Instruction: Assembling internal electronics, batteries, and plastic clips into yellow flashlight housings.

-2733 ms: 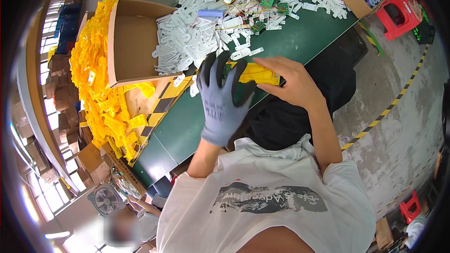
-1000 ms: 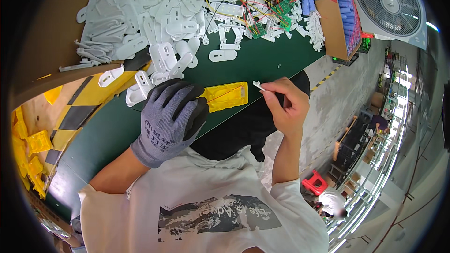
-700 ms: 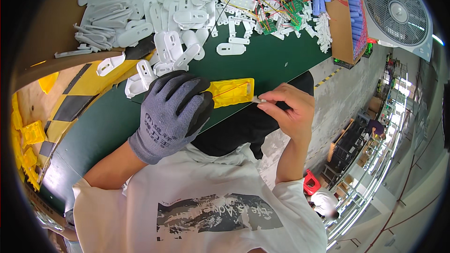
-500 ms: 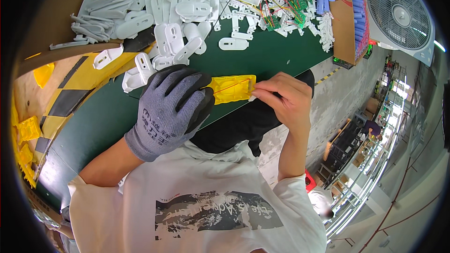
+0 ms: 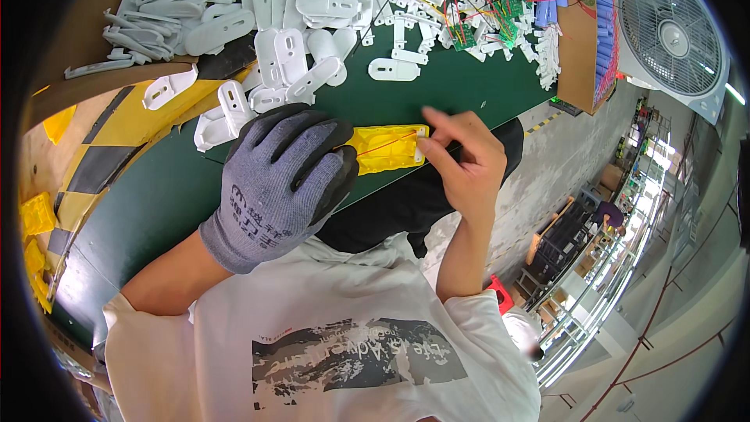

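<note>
Sm. white strip (image 5: pixel 421 156) has moved into R end of hollow yellow plstc shell (image 5: pixel 387 159), at bench (image 5: pixel 449 101) edge. Bare R hand (image 5: pixel 469 160) has thumb & index apart; knit-gloved L hand (image 5: pixel 281 180) grips shell's other end.

Work table: dark green top (image 5: pixel 469 86), its surface smooth, with a whitish shine (image 5: pixel 74 281) at the left end.
Wooden surface: light brown (image 5: pixel 47 168), at the left, with black-and-yellow striped tape (image 5: pixel 117 137) along its edge.
Floor: grey and worn (image 5: pixel 457 246), crossed by a striped floor line (image 5: pixel 544 123).
Fan: grey-white box type with round grille (image 5: pixel 673 35), at the upper right.
Stool: red (image 5: pixel 500 295), partly hidden.
Far side: dark crates or racks (image 5: pixel 561 236), beside long bright bars (image 5: pixel 586 328); lamps or shiny rails, I cannot tell.
Wall or ceiling: pale grey (image 5: pixel 695 273), with a thin reddish pipe (image 5: pixel 643 340).
Light: one white tube (image 5: pixel 735 94) near the fan.
</note>
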Available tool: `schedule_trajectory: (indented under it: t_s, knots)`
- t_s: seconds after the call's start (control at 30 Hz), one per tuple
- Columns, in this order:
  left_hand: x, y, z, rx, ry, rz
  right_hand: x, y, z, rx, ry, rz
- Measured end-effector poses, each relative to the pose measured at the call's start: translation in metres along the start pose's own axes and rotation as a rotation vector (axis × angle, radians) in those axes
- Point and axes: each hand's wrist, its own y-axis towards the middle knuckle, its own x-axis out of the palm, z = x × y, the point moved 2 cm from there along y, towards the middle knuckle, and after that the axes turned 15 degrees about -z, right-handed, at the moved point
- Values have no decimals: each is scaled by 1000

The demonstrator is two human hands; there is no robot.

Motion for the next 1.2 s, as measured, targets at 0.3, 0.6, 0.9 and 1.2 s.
schedule_trajectory:
  t_s: [0.3,0.6,0.9,1.2]
  knots:
    - [-2,2,-2,3,15,-10,-4,15,-18,251,199,-5]
    - [0,0,0,33,31,10,-65,46,5,109,55,413]
    - [0,1,0,48,20,12,-142,116,-7,330,-607,435]
    - [-1,1,2,42,33,-1,-146,133,36,556,-823,305]
